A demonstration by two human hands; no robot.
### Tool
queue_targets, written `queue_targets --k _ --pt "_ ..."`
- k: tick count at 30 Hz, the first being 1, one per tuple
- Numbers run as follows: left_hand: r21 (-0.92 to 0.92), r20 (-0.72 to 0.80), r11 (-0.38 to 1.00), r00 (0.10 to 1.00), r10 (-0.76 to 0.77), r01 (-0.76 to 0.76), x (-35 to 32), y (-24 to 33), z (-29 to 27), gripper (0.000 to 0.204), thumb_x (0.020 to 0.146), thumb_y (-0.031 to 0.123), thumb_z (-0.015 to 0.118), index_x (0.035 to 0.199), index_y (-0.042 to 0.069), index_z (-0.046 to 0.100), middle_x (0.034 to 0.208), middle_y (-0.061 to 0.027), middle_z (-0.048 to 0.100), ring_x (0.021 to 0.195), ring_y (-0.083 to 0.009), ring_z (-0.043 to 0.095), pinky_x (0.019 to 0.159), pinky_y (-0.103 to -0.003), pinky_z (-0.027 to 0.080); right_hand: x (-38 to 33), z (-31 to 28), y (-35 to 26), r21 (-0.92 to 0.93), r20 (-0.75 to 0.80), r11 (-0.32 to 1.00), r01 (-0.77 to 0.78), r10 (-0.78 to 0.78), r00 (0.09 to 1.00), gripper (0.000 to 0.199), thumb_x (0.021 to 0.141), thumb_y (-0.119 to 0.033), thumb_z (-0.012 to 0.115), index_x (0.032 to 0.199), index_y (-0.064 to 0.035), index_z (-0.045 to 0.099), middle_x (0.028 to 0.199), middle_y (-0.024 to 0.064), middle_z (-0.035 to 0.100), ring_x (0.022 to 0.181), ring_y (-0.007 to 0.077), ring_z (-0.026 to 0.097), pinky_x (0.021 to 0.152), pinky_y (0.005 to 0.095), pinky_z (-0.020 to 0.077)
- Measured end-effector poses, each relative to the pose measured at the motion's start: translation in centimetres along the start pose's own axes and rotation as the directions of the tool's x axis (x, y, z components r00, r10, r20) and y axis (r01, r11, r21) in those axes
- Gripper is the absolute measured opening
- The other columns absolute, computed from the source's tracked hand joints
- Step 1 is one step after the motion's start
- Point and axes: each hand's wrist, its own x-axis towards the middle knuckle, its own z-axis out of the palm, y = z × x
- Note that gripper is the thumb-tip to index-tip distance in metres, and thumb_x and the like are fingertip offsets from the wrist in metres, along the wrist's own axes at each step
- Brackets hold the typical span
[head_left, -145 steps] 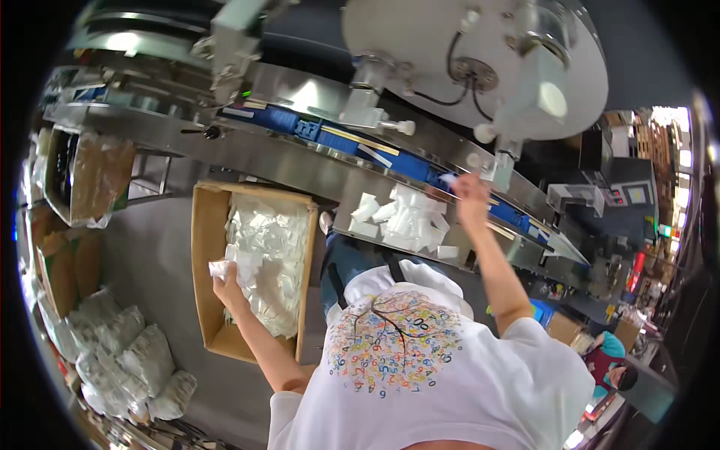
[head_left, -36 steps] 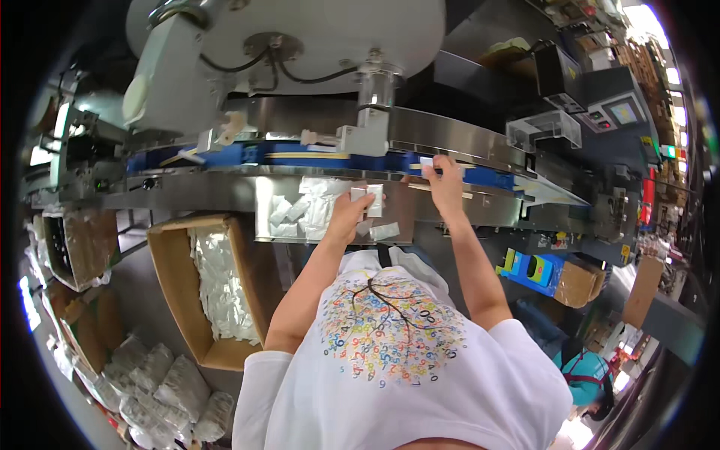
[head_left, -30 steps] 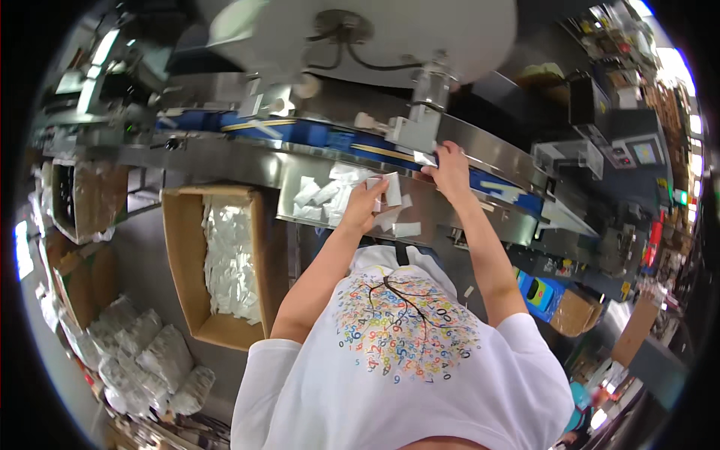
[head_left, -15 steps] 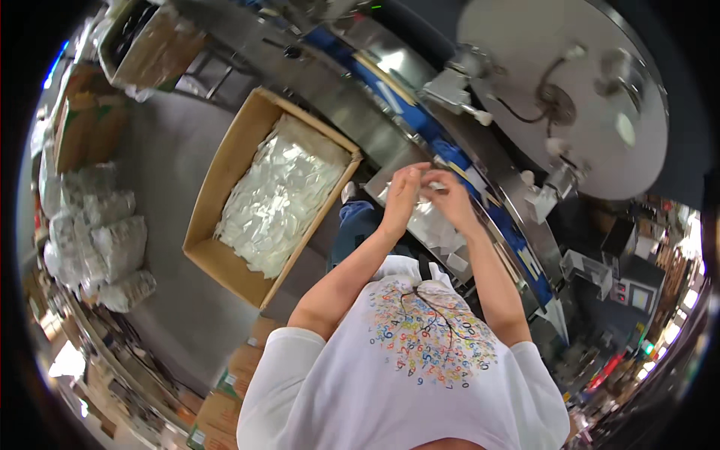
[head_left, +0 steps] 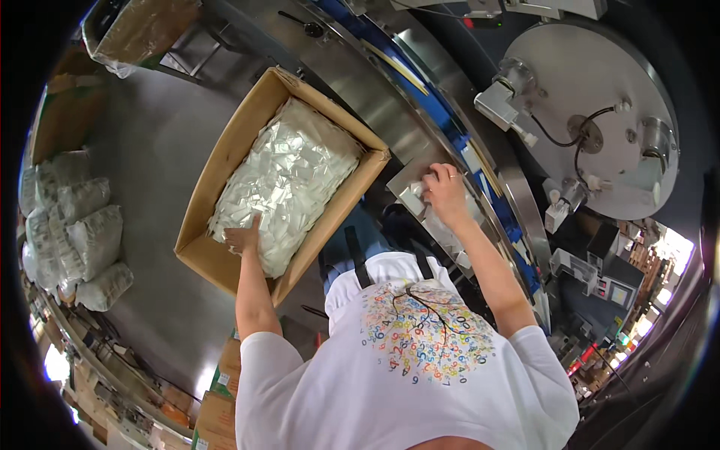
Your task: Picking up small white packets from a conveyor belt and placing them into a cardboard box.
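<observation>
My left hand [head_left: 242,237] reaches into an open cardboard box [head_left: 212,170], low over a heap of small, glossy whitish packets [head_left: 289,176]. Its thumb stands apart from the fingers, and no packet shows in it. Over a metal tray [head_left: 401,178] at the conveyor's near side, my right hand [head_left: 445,196] bends its fingers down. Whatever those fingertips pinch, if anything, is hidden. Similar pale packets [head_left: 441,229] lie in the tray under and beside this hand.
Beyond the tray runs a conveyor with a blue bed [head_left: 431,112] and steel rails. A round grey machine plate [head_left: 562,75] with metal arms stands at far right. Bagged bundles [head_left: 94,236] are stacked on the left, and closed cartons [head_left: 217,412] sit at lower left.
My hands were together over the tray and have parted. The left one has moved left and down into the box; the right stays over the tray. My view has shifted slightly.
</observation>
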Motion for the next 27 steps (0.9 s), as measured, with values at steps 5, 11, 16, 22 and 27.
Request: queue_targets --k 5,11,16,22,27 --pt "-0.201 0.185 0.935 0.949 -0.257 0.293 1.4 -0.1 1.6 0.120 0.050 0.064 0.073 0.134 -0.001 0.018 0.132 -0.0240 0.030 0.121 -0.0402 0.031 0.093 -0.054 0.035 -0.4 0.2 1.0 0.164 0.201 0.965 -0.204 0.170 0.965 0.024 0.066 -0.013 0.069 0.085 -0.0047 0.056 0.086 0.0085 0.058 0.086 0.0222 0.054 0.076 0.0364 0.0427" --pt "-0.240 0.038 0.963 0.993 -0.116 0.122 1.0 3.2 2.9 0.098 0.054 0.042 0.077 0.128 0.002 0.027 0.125 -0.0234 0.039 0.115 -0.0403 0.039 0.095 -0.051 0.033 2.8 -2.0 6.5 0.502 -0.221 0.731 -0.462 0.625 0.749 0.019 0.074 -0.017 0.064 0.085 -0.0030 0.057 0.072 0.0161 0.058 0.072 0.0316 0.056 0.065 0.0375 0.0434" --pt "-0.630 0.061 0.749 0.949 0.308 -0.203 -2.0 10.3 4.1 0.086 0.061 0.023 0.073 0.130 0.000 0.027 0.117 -0.0213 0.051 0.110 -0.0352 0.048 0.096 -0.037 0.036 -1.0 -0.6 9.8 0.355 -0.104 0.701 -0.618 0.687 0.720 0.025 0.070 -0.020 0.067 0.071 0.0016 0.055 0.072 0.0166 0.056 0.071 0.0326 0.053 0.065 0.0409 0.0411" --pt "-0.600 0.078 0.732 0.886 0.456 -0.324 -4.8 18.2 2.5 0.070 0.066 0.020 0.070 0.126 0.004 0.039 0.119 -0.0211 0.050 0.111 -0.0347 0.047 0.094 -0.035 0.038 3.5 -2.3 7.0 0.324 -0.295 0.845 -0.425 0.517 0.803 0.020 0.070 -0.019 0.069 0.077 -0.0018 0.060 0.084 0.0133 0.057 0.083 0.0305 0.053 0.072 0.0375 0.0414" --pt "-0.751 0.009 0.531 0.798 0.602 -0.392 -3.6 17.5 -1.1 0.059 0.068 0.024 0.070 0.119 0.001 0.050 0.108 -0.0203 0.058 0.102 -0.0309 0.055 0.088 -0.034 0.041 6.4 -3.2 2.6 0.211 -0.185 0.890 -0.404 0.442 0.877 0.021 0.071 -0.021 0.069 0.077 -0.0033 0.059 0.086 0.0118 0.057 0.085 0.0296 0.054 0.071 0.0394 0.0440"
